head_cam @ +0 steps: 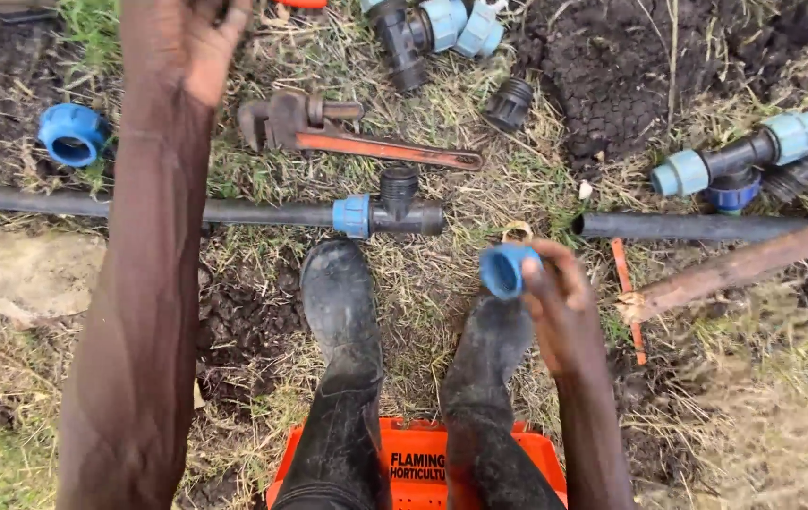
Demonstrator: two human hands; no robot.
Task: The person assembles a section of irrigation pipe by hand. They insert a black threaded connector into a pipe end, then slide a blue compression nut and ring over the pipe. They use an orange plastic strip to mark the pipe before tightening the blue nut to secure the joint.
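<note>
1. My right hand (564, 312), right of centre in the frame, has its fingers closed round a blue nut (503, 271), open end facing the tee (394, 210). The hold looks like fingertips only; with mud about, I judge the nut could slip and drop into the grass.
2. My left hand (198, 42) reaches to the upper left, just beside the wrench (328, 127). Its fingers run out of frame, so I cannot tell if they are spread or curled.
3. The tee sits on the long pipe (139, 206) at centre; the second pipe (687, 227) lies apart at right. Soil in either open end could spoil the seal.
4. My boots (342, 312) stand near the pipe; a shift could knock it.
</note>
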